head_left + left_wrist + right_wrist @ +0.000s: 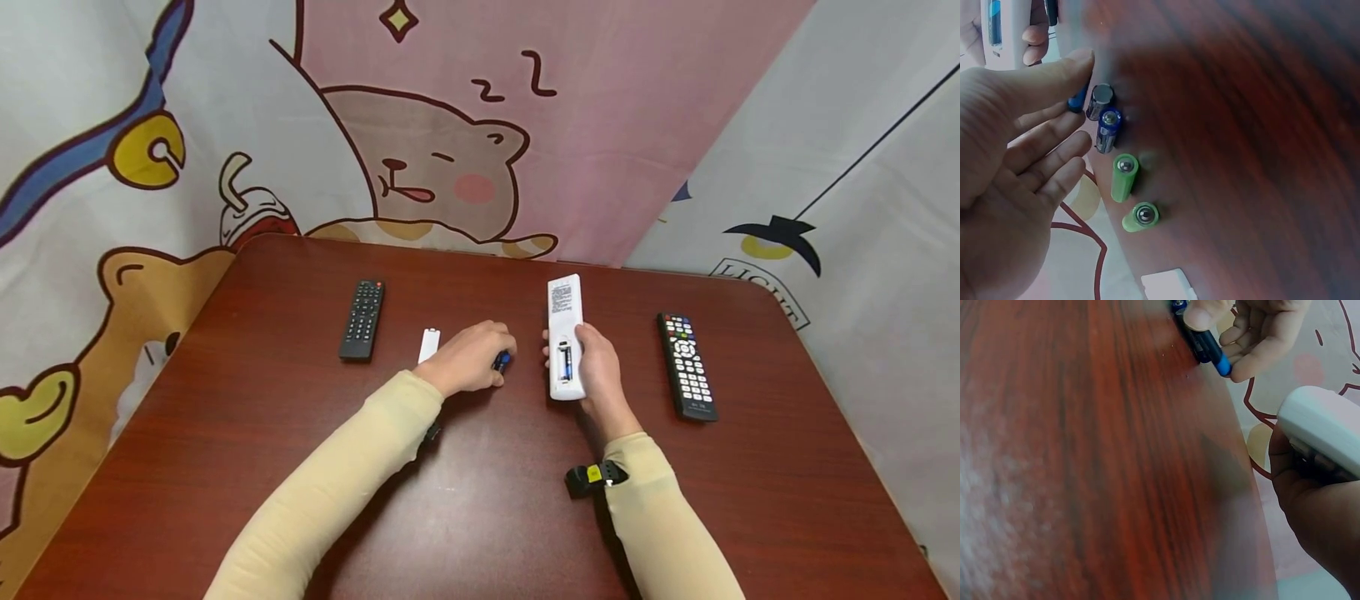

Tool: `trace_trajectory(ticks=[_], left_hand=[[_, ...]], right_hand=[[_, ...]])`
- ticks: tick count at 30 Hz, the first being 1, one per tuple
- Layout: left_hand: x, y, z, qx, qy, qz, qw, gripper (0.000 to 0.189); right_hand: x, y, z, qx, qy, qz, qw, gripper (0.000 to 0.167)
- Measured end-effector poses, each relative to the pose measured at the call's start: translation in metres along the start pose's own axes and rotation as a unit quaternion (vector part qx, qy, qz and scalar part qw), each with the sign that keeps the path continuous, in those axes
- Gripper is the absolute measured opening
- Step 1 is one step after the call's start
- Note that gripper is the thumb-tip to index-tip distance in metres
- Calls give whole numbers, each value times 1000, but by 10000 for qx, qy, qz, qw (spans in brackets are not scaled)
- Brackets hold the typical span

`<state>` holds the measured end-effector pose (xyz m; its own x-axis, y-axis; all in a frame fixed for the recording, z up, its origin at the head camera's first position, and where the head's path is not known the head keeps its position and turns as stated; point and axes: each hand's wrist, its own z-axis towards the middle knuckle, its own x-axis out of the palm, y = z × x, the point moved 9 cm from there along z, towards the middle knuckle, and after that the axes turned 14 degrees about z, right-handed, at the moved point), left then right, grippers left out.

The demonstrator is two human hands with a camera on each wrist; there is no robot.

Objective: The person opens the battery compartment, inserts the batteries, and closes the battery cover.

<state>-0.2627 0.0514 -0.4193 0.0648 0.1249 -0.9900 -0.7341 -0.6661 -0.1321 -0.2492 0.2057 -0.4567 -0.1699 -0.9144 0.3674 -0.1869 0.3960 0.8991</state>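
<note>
My left hand (474, 358) pinches a blue-ended battery (1219, 359) between thumb and fingers, just above the table. Close to it two more dark blue batteries stand or lie, one showing a flat end (1102, 94), the other a blue rim (1109, 130). Beside them are two green batteries, a nearer one (1124, 181) and a farther one (1140, 217). My right hand (602, 371) grips a white remote control (564, 317), its back facing up. The battery compartment is uncovered, and one blue battery (566, 363) shows inside.
A white battery cover (429, 343) lies partly behind the left hand. One black remote (363, 321) rests on the left of the brown table (480, 517), another black remote with white buttons (687, 367) on the right. A patterned curtain (630, 125) hangs behind.
</note>
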Motion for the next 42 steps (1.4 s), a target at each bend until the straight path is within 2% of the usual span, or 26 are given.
trace_trajectory(ticks=[9,15,20,26,30,35,42], left_hand=[[-7,2,2,-168,-274,-272,9991,41],[-14,0,4,-163,-622,-543,9965,44],[-21,-4,5,-155,-914,-894,9917,44],[-25,-9,6,-184,-1019,-1104,9885,44],[-29,-13,7,-207,-1145,-1125,9868,43],[-31,-16,10,-266,-1136,-1022,9879,44],[-30,-19,11,-298,-1096,-945,9890,44]], right_hand=[[1,-2,2,-13,43,54,10000,48],[4,-3,4,-45,45,237,9997,46],[4,-3,5,-69,-51,133,9999,46],[5,-3,5,-72,-147,-19,9999,46],[2,-2,4,-108,-345,-173,9992,46],[-1,1,3,-254,-573,-497,9968,45],[1,0,3,-231,-597,-369,9973,43]])
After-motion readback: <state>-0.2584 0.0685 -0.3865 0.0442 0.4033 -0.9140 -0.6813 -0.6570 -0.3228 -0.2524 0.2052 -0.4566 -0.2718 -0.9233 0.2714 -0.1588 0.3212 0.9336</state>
